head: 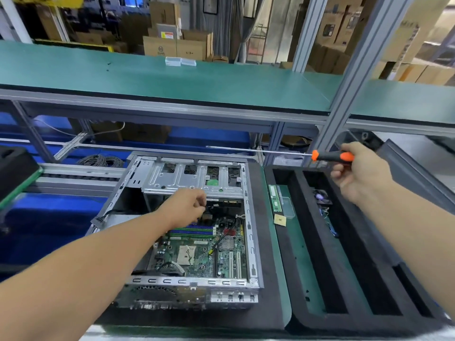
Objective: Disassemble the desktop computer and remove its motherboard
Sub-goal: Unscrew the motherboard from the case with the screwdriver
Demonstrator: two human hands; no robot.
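Two bare forearms reach in from the bottom edge of the head view. Between them the desktop computer case point(189, 227) lies on its side, open at the top, on a dark foam mat point(269, 291). Its green motherboard point(204, 252) sits inside, near the front half. Above the board, the left hand point(187, 205) hovers with fingers curled, pinching something small and dark that I cannot make out. Over to the right, the right hand point(357, 172) grips the orange-and-black handle of a long screwdriver point(332, 156), its shaft pointing left, raised above a black foam tray point(302, 232). Memory sticks point(275, 199) lie in the tray's leftmost slot.
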